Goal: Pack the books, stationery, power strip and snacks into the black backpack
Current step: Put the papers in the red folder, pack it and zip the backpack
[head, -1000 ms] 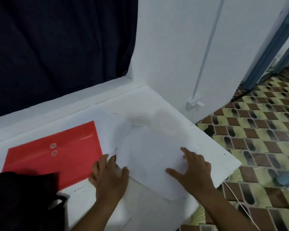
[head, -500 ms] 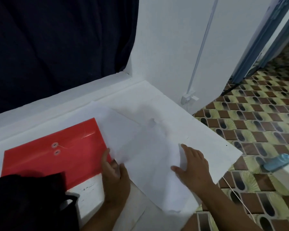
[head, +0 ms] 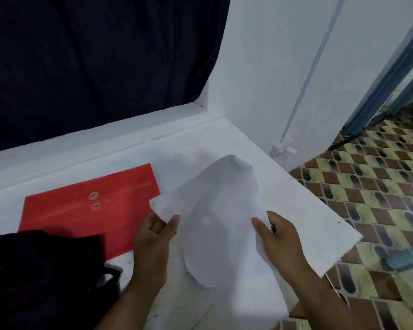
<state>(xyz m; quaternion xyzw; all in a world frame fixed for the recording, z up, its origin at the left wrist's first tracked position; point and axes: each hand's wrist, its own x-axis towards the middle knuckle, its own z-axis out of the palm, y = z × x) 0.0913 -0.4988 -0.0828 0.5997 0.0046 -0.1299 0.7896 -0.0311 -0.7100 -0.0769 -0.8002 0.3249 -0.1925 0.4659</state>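
Note:
Both of my hands hold a stack of loose white paper sheets [head: 219, 210] lifted and curled above the white surface [head: 303, 210]. My left hand [head: 155, 232] pinches the sheets' left edge with thumb and fingers. My right hand [head: 277, 236] grips the right edge. A red string-tie document folder [head: 81, 210] lies flat on the surface to the left. The black backpack [head: 34, 277] fills the lower left corner, partly over the folder's near edge.
A dark blue curtain [head: 93, 55] hangs behind the surface. A white wall [head: 284, 67] with a cable duct rises at the right. Patterned floor tiles [head: 379, 186] lie beyond the surface's right edge, with a light blue object [head: 405, 257] low at the right.
The sheets lay flat under both hands a second ago. Now both hands have taken hold of their edges and raised them, so the paper bends upward.

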